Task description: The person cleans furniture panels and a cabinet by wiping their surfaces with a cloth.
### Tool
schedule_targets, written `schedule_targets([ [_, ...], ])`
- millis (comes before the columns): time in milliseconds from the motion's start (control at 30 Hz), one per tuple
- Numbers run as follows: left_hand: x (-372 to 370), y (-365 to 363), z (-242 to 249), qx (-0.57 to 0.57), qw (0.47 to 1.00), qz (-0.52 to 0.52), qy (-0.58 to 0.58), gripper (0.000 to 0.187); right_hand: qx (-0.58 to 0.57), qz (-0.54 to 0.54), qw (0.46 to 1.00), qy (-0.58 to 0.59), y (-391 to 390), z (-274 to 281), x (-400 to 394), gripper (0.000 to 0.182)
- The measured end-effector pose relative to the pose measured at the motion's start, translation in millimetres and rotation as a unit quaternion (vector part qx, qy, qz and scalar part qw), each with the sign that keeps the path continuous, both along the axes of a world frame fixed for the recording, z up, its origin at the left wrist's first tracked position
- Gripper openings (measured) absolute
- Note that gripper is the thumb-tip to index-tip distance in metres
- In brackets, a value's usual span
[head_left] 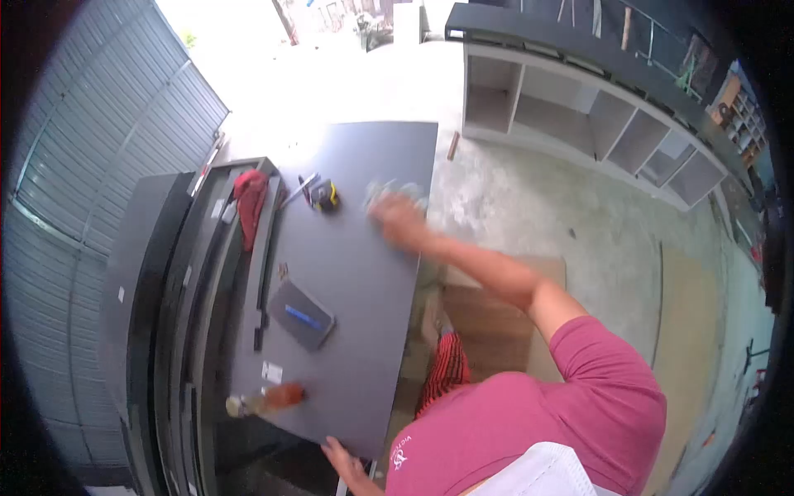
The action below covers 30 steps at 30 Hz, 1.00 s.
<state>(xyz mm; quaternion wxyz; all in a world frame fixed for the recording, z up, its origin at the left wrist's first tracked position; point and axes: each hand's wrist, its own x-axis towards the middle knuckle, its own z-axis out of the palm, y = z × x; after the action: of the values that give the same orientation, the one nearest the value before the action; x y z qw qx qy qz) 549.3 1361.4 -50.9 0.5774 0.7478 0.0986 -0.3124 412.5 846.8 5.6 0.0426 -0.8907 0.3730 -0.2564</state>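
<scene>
A large dark grey panel (356, 281) lies flat in front of me. Near its far right part, my right hand (399, 219) presses a pale crumpled cloth (395, 192) onto the surface; hand and cloth are blurred. My left hand (346, 465) is at the near edge of the panel, fingers stretched out and touching it, holding nothing that I can see. On the panel are a black and yellow tape measure (324, 196), a pen-like tool (299, 189), a dark box with a blue strip (303, 314), and a bottle with orange contents (266, 400).
Several dark panels (147, 289) stand along the left by a corrugated metal wall (74, 165). A red cloth or glove (250, 202) hangs there. An open-fronted cabinet (579, 116) stands at the far right. Brown boards (488, 331) lie on the floor beside me.
</scene>
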Motion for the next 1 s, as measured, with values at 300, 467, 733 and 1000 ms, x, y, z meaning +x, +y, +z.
schedule_targets([
  [300, -0.1, -138.1, 140.1, 0.258, 0.89, -0.338, -0.161, 0.041, 0.021, -0.068, 0.995, 0.075, -167.8, -34.8, -46.5, 0.036],
  [467, -27.1, -329.4, 167.1, -0.013, 0.847, -0.482, -0.224, 0.038, 0.397, -0.284, 0.863, -0.131, -256.6, -31.6, -202.9, 0.038],
  [733, -79.6, -528.9, 175.7, -0.013, 0.659, -0.664, -0.354, 0.048, 0.594, -0.169, 0.649, -0.444, -141.7, -91.0, -306.6, 0.04],
  [1000, -236.0, -750.7, 121.0, -0.198, 0.631, -0.699, -0.273, 0.068, 0.619, -0.06, 0.496, -0.606, -260.8, -41.4, -322.1, 0.05],
])
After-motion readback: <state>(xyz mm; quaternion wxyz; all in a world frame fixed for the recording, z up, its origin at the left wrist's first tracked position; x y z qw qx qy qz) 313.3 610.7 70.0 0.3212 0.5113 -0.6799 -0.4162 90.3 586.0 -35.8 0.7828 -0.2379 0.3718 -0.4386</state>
